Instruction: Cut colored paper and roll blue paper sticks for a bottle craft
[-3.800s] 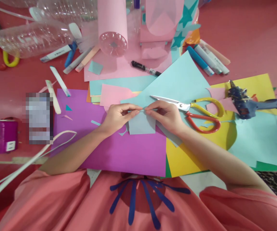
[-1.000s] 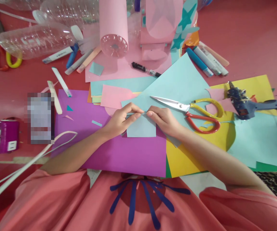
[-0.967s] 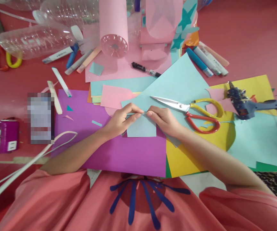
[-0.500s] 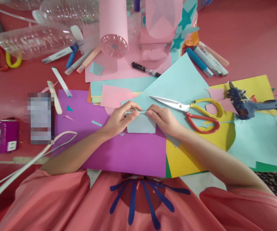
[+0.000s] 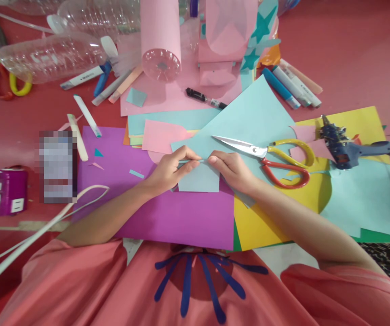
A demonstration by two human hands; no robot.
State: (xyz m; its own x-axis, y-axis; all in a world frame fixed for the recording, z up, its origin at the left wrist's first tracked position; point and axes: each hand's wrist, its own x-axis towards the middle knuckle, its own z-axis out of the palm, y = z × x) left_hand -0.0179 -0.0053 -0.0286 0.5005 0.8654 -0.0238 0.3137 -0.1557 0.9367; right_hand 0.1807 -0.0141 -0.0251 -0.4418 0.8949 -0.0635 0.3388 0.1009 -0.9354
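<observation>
A small light blue piece of paper (image 5: 199, 179) is held between both hands above a purple sheet (image 5: 181, 222). My left hand (image 5: 176, 168) pinches its top edge near the middle, thumb toward me. Gripping the same edge at its right end is my right hand (image 5: 230, 168), fingers curled and thumb pressed on it. The top edge looks narrowly folded or rolled over; the fingertips partly hide it. Just right of my right hand lie scissors (image 5: 263, 151) with yellow and red handles, resting on a larger light blue sheet (image 5: 249, 113).
A glue gun (image 5: 347, 142) with a cord lies at the right on yellow (image 5: 273, 226) and blue paper. Pink-wrapped bottle (image 5: 160, 27), clear bottles (image 5: 55, 56) and markers (image 5: 283, 86) occupy the back. A phone (image 5: 57, 167) and white cable (image 5: 45, 235) are at the left.
The paper's lower edge has shifted slightly toward me. My left fingers have moved a little along the top edge to the right; both hands keep their grip.
</observation>
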